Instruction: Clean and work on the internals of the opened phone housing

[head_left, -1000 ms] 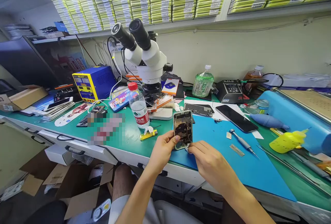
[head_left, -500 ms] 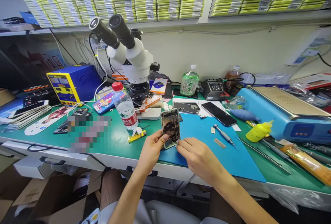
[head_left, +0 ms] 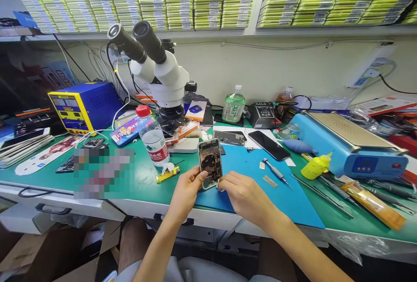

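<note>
Both hands have barely shifted: left hand (head_left: 186, 188) still grips the opened phone (head_left: 210, 163) upright, right hand (head_left: 243, 195) pinching its lower edge, internals exposed, screen off.

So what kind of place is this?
Probably a phone repair shop: a white stereo microscope stands on the green bench, and the left hand holds an opened phone with bare insides.

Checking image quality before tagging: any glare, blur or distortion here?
Head view: wide-angle bend curves the shelf and bench edge; a pixelated patch hides part of the bench; the opened phone between left hand and right hand is sharp, evenly lit, no strong glare.
</note>
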Demonstrator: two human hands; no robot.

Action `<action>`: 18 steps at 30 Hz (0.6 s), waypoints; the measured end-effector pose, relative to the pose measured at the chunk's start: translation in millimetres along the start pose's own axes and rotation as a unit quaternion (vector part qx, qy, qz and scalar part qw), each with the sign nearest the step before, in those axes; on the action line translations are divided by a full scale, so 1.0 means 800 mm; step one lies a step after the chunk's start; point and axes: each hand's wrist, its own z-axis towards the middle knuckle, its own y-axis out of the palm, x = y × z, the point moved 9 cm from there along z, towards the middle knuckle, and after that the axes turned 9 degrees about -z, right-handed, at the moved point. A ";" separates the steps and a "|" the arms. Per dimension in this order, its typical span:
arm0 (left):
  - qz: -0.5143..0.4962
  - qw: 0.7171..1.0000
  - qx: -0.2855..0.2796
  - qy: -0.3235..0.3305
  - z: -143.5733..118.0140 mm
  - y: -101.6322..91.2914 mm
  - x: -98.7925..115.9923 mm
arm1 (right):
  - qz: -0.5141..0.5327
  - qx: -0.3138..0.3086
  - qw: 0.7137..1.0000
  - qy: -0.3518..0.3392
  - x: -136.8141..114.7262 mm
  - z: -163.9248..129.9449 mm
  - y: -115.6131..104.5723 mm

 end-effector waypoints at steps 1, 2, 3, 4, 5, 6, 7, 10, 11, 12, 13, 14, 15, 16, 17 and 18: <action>0.000 1.000 0.001 0.001 0.000 0.000 0.000 | 0.008 0.003 1.000 0.009 0.001 -0.001 0.000; 0.000 1.000 0.003 0.002 0.000 -0.001 0.000 | 0.015 0.005 1.000 0.016 0.001 -0.001 0.000; 0.000 1.000 0.005 0.003 -0.001 -0.002 0.000 | 0.021 0.007 1.000 0.020 0.001 -0.001 0.001; 0.000 1.000 0.006 0.004 -0.001 -0.002 0.000 | 0.026 0.006 0.999 0.022 0.001 -0.001 0.002; 0.000 1.000 0.005 0.004 -0.001 -0.002 0.000 | 0.029 0.005 0.999 0.021 0.001 -0.001 0.003; 0.000 1.000 0.005 0.004 -0.001 -0.002 0.000 | 0.030 0.002 0.999 0.018 0.001 0.000 0.004; 0.001 1.000 0.004 0.004 -0.002 -0.001 0.000 | 0.029 -0.001 0.999 0.014 0.001 -0.001 0.005; 0.007 1.000 0.004 0.003 -0.002 -0.001 0.000 | 0.014 -0.009 1.000 0.003 0.002 -0.002 0.005; 0.009 1.000 0.005 0.001 -0.003 -0.001 -0.001 | 0.009 -0.010 1.000 0.000 0.002 -0.003 0.004; 0.011 1.000 0.006 0.001 -0.003 -0.001 -0.001 | 0.004 -0.011 1.000 0.000 0.001 -0.003 0.004; 0.012 1.000 0.007 0.000 -0.003 -0.001 -0.001 | 0.001 -0.012 1.000 0.002 0.000 -0.003 0.005; 0.012 1.000 0.007 0.000 -0.003 -0.001 -0.001 | -0.001 -0.012 1.000 0.007 -0.001 -0.003 0.005; 0.011 1.000 0.007 0.001 -0.003 -0.001 -0.001 | -0.001 -0.011 1.000 0.015 -0.002 -0.003 0.006; 0.010 1.000 0.007 0.001 -0.003 -0.001 -0.001 | 0.000 -0.009 1.000 0.025 -0.002 -0.002 0.007; 0.009 1.000 0.007 0.003 -0.003 -0.001 -0.001 | 0.004 -0.007 0.999 0.035 -0.002 -0.002 0.008; 0.009 1.000 0.007 0.003 -0.004 0.000 -0.001 | 0.009 -0.005 0.999 0.046 -0.002 -0.002 0.009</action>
